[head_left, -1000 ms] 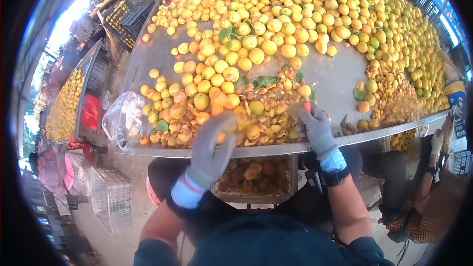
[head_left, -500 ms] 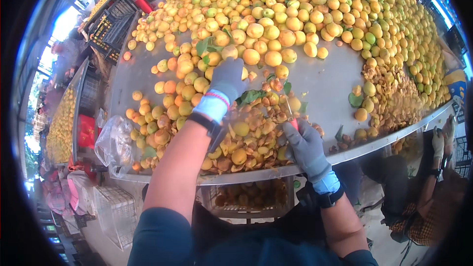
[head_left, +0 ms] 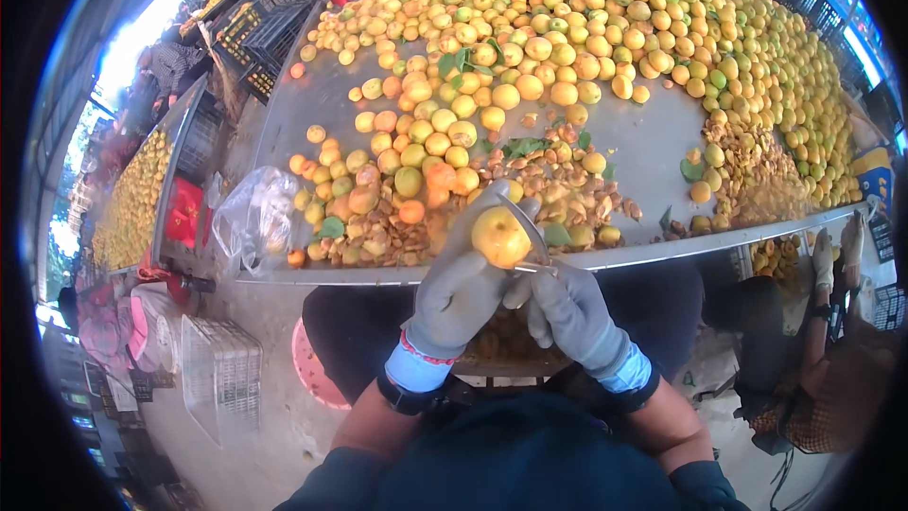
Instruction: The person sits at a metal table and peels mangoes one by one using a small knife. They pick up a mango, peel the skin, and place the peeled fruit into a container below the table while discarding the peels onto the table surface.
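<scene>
Left hand (head_left: 461, 289) grips round yellow-orange fruit (head_left: 500, 237) at counter's (head_left: 653, 147) near edge; right hand (head_left: 570, 312) clenches curved metal blade (head_left: 526, 224). Fruit likely soft, light; cradle sides.

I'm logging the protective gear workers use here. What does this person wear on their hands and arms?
Both the left hand and the right hand wear grey knit gloves with light blue cuffs. A red-and-white beaded bracelet and a dark wrist strap sit at the left wrist, a dark band at the right. Dark blue sleeves cover the upper arms.
</scene>
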`<state>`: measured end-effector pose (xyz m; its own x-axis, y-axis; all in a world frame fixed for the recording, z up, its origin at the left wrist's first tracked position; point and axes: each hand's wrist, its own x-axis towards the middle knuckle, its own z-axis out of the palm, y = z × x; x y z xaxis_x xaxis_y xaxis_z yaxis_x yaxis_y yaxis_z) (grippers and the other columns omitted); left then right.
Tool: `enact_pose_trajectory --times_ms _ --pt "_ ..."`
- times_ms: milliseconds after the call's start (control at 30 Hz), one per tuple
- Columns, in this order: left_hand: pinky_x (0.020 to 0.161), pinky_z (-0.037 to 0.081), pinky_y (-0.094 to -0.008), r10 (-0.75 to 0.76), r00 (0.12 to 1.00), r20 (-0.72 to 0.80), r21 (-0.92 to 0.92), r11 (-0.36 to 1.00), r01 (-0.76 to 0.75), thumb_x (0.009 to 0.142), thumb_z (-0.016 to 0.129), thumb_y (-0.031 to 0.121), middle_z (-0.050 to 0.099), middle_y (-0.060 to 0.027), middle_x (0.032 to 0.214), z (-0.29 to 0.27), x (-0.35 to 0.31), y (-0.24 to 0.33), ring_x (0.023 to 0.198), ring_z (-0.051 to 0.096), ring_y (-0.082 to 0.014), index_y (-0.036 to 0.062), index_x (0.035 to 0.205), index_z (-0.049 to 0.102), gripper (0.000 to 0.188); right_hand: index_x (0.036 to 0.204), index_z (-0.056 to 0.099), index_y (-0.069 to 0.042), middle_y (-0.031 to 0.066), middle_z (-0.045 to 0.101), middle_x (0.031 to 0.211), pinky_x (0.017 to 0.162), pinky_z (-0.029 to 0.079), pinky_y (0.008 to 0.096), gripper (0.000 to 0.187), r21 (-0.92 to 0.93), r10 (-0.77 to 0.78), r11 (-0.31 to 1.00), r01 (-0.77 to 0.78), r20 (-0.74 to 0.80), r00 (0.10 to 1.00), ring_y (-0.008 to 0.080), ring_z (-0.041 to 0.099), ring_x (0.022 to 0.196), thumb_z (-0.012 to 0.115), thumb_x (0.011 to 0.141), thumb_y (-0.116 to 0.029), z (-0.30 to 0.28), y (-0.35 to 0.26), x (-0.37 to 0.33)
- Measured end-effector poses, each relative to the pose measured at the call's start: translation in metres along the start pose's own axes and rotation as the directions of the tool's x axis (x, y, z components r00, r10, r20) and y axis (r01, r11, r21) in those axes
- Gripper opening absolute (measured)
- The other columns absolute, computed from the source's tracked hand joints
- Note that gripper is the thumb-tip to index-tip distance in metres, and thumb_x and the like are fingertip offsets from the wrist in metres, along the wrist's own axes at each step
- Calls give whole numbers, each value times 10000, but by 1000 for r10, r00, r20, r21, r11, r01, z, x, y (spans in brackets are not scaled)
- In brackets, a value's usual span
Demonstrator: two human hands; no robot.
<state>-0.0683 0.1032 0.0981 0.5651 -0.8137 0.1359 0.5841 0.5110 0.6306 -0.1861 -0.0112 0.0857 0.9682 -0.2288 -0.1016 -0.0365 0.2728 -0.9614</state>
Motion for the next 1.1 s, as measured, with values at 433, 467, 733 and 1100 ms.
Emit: enact_pose_trajectory --times_ms 433,467,733,1100 --pt "1100 310 -436 113 989 94 236 963 -132 872 530 204 405 -221 1418 10 -37 23 1279 451 -304 -54 1471 219 722 916 610 -28 -10 513 653 517 398 231 360 -234 8 972 -6 7 1000 52 481 563 533 979 -374 27 -28 -40" --pt "1088 329 -447 117 990 80 261 956 -134 875 533 224 400 -231 1420 10 -37 23 1279 452 -325 -43 1477 208 734 909 610 -25 6 514 646 526 407 248 354 -289 -7 957 9 6 1000 76 493 562 537 977 -364 28 -31 -40" --pt "1073 366 -470 106 994 32 204 973 -110 895 526 263 373 -249 1438 12 -40 16 1276 459 -367 9 1500 179 742 873 590 -22 106 540 651 557 434 343 318 -424 -98 903 70 -44 994 255 546 580 542 968 -322 38 -34 -41" --pt "1114 312 -485 78 994 -81 113 991 -69 958 486 268 381 -228 1430 19 -39 3 1311 416 -370 -3 1490 183 669 896 575 -11 190 550 667 587 447 405 382 -559 -156 824 89 -75 985 397 550 629 533 969 -384 33 -3 -29"
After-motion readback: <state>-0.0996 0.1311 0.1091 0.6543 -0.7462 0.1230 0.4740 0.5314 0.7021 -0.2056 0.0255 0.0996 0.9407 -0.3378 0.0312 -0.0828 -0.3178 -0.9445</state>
